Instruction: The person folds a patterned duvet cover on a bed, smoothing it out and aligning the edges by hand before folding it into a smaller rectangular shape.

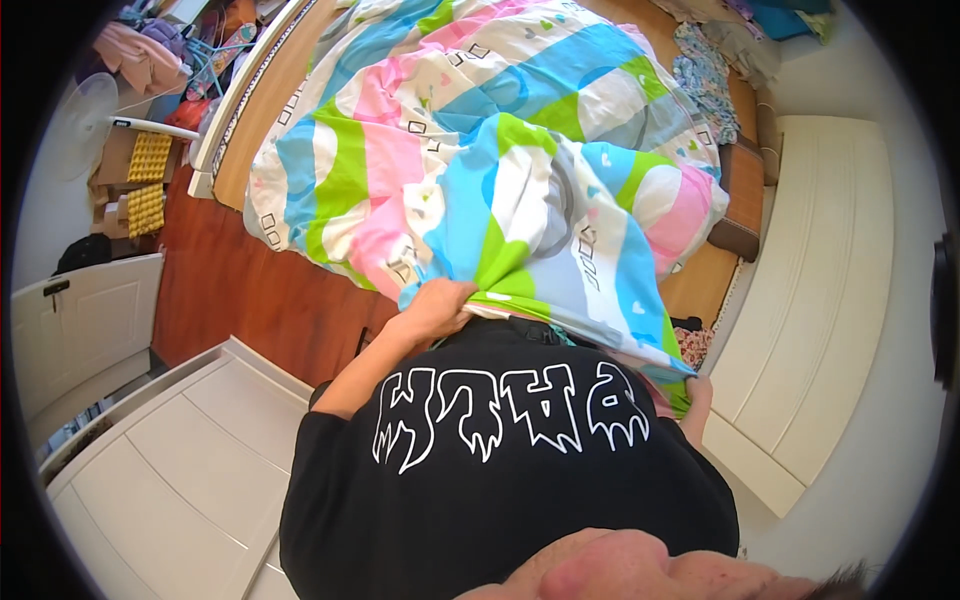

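A large duvet cover (350, 170) in blue, green, pink, white and grey, with hearts and outlined squares, spreads in loose folds over the bed. Its near edge is drawn up against my black shirt. My left hand (440, 305) grips this edge left of centre, bunching the fabric into creases that fan out from the fist. Farther right, my right hand (698, 395) is closed on a corner of the same cover, its fingers partly hidden by cloth. Between both hands the edge runs fairly taut, slanting down to the right.
Wooden bed boards (238, 165) show at the left. A brown padded block (738, 195) and a floral cloth (705, 85) lie at the right. A cream panel (820, 300) stands along the right wall. Left are a fan (85, 115), yellow trays (148, 160) and a white panelled surface (180, 480).
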`<action>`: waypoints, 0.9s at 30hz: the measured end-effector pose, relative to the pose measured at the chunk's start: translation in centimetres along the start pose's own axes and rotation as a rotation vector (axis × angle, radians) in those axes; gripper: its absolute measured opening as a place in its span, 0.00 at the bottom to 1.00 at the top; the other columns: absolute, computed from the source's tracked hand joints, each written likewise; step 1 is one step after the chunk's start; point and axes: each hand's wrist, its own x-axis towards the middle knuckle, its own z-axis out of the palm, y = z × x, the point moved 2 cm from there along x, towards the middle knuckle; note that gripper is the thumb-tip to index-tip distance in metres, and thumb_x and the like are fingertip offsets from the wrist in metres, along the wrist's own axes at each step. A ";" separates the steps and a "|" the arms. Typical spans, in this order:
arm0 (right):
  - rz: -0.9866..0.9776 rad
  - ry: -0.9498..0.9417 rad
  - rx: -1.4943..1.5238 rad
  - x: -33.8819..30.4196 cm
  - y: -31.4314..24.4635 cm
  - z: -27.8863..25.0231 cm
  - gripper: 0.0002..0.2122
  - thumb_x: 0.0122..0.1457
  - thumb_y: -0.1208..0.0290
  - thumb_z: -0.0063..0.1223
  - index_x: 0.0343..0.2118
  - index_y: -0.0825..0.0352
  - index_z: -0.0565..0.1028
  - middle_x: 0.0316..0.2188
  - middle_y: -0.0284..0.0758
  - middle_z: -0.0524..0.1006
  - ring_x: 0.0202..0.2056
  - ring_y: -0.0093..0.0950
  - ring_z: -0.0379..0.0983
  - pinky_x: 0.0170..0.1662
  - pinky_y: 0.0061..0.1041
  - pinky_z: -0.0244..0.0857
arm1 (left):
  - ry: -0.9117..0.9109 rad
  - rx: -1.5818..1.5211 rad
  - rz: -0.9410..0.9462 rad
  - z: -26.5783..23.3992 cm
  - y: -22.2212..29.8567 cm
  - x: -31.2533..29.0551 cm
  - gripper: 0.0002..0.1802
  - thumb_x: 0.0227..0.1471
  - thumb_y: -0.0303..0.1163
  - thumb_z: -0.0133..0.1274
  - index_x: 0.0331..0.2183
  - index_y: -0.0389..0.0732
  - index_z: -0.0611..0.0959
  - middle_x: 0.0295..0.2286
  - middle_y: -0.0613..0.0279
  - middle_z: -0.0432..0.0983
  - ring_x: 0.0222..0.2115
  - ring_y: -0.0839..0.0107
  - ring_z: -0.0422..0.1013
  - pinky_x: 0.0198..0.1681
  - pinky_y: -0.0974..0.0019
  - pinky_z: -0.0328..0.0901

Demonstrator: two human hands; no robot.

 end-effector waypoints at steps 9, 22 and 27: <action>-0.804 -0.095 0.328 18.0 -33.5 0.1 0.13 0.54 0.65 0.46 0.37 0.67 0.75 0.34 0.47 0.75 0.35 0.42 0.73 0.38 0.36 0.65 | 0.159 -0.566 -0.359 6.9 -3.8 -4.5 0.09 0.52 0.30 0.46 0.36 0.40 0.77 0.27 0.48 0.75 0.30 0.53 0.72 0.32 0.63 0.65; -1.058 -0.010 0.232 18.3 -65.8 5.9 0.15 0.51 0.62 0.52 0.34 0.69 0.70 0.33 0.50 0.73 0.39 0.44 0.70 0.41 0.41 0.65 | -0.367 -0.695 -0.791 17.3 -5.5 -8.8 0.23 0.53 0.50 0.44 0.38 0.41 0.79 0.31 0.46 0.76 0.33 0.51 0.71 0.37 0.59 0.65; -0.718 -0.513 0.260 18.2 -64.5 9.7 0.19 0.55 0.56 0.49 0.22 0.71 0.75 0.22 0.49 0.76 0.27 0.42 0.75 0.30 0.39 0.68 | -0.380 -0.783 -0.871 16.8 -5.2 -8.4 0.23 0.53 0.50 0.44 0.38 0.42 0.79 0.33 0.46 0.75 0.35 0.51 0.71 0.38 0.60 0.64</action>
